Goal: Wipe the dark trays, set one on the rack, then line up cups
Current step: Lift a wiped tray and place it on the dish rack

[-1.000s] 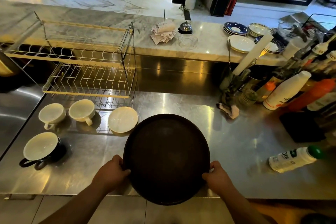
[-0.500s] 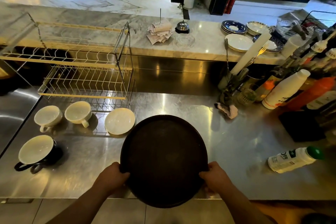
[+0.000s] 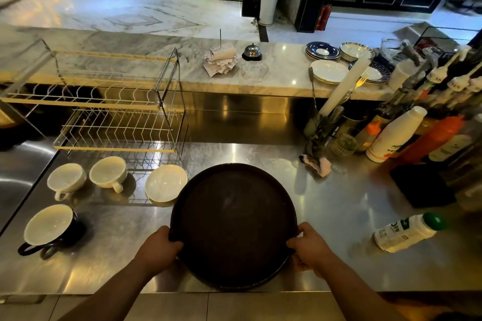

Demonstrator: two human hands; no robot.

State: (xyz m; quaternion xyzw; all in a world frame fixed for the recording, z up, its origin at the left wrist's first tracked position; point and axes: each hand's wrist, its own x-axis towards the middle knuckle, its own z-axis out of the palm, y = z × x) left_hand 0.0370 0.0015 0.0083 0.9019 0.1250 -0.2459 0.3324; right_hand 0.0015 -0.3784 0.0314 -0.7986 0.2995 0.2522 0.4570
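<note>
A round dark tray (image 3: 233, 224) lies at the near edge of the steel counter (image 3: 339, 216). My left hand (image 3: 159, 249) grips its left rim and my right hand (image 3: 309, 246) grips its right rim. A wire dish rack (image 3: 114, 112) stands at the back left, with nothing on it. In front of the rack are two white cups (image 3: 66, 180) (image 3: 109, 173) and a white bowl (image 3: 165, 182). A cup with a black outside (image 3: 48, 228) sits nearer, at the left. A crumpled cloth (image 3: 317, 164) lies to the right behind the tray.
Sauce bottles (image 3: 391, 133) and a cutlery holder (image 3: 323, 122) crowd the right side. A small white bottle (image 3: 407, 233) lies on its side at the near right. A black pad (image 3: 422, 185) sits beyond it. Plates (image 3: 330, 71), a bell (image 3: 252, 51) and receipts (image 3: 220, 61) rest on the marble ledge.
The tray and both hands have barely shifted on the counter; the view has tilted slightly. Both hands keep their hold on the rim.
</note>
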